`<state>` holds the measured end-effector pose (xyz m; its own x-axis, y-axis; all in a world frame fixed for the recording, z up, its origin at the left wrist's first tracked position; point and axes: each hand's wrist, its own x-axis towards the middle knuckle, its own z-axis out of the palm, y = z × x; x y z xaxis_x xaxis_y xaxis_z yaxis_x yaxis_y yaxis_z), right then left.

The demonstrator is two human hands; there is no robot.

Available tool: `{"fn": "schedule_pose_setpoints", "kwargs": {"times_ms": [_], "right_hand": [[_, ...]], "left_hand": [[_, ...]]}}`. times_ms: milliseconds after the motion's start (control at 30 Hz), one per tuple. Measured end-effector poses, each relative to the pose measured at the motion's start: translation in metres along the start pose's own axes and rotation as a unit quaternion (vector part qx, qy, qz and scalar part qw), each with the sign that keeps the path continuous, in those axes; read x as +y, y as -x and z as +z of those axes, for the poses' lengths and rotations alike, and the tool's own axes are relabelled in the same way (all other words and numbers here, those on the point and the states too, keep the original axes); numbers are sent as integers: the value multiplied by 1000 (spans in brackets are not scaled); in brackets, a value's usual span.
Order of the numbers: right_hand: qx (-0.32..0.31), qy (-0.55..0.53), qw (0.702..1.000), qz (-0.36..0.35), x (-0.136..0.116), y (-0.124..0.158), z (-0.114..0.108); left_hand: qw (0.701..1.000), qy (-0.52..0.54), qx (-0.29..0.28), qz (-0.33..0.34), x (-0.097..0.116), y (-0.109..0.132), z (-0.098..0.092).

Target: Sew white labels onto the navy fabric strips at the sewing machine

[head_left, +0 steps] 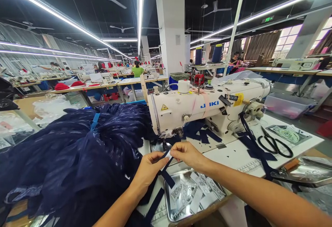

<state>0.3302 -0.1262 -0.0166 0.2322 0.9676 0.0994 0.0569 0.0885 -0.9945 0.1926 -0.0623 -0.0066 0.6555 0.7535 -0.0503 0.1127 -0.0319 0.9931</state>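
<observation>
My left hand (149, 171) pinches a navy fabric strip (168, 178) between thumb and fingers, in front of the needle area of a white sewing machine (176, 106). On that strip lies a small white label (168, 155), and the fingertips of my right hand (188, 155) are closed on its upper end. Fingers cover part of both, so I cannot tell whether the label is attached. Just below my hands a metal tray (168, 206) holds several printed white labels (197, 199). Another navy strip (155, 204) lies left of the tray.
A large heap of navy garments (85, 157) fills the left side, with a blue tie (95, 121) around it. Black scissors (275, 144) lie on the white table (233, 157) at right. Navy pieces (204, 133) rest behind my hands. Other people work farther back.
</observation>
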Motion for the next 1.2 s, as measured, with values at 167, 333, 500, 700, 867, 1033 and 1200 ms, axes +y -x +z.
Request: {"fn": "schedule_pose_setpoints", "kwargs": {"times_ms": [167, 333, 500, 700, 867, 1033, 1200], "right_hand": [[-9, 19, 999, -26, 5, 6, 0], [-45, 215, 972, -80, 3, 20, -36], [62, 640, 763, -69, 3, 23, -100], [64, 761, 640, -83, 26, 13, -118], [111, 737, 653, -135, 31, 11, -127], [261, 637, 675, -266, 14, 19, -106], [74, 664, 664, -337, 20, 9, -35]], "left_hand": [[999, -23, -43, -2, -1, -2, -1], [996, -54, -75, -17, 9, 0, -14], [963, -247, -30, 99, 25, -7, -13], [652, -652, 7, 386, 9, -37, 26], [527, -717, -50, 453, -22, -53, 11], [495, -709, -57, 499, -32, -45, -18], [464, -725, -63, 506, -36, -39, -16]]}}
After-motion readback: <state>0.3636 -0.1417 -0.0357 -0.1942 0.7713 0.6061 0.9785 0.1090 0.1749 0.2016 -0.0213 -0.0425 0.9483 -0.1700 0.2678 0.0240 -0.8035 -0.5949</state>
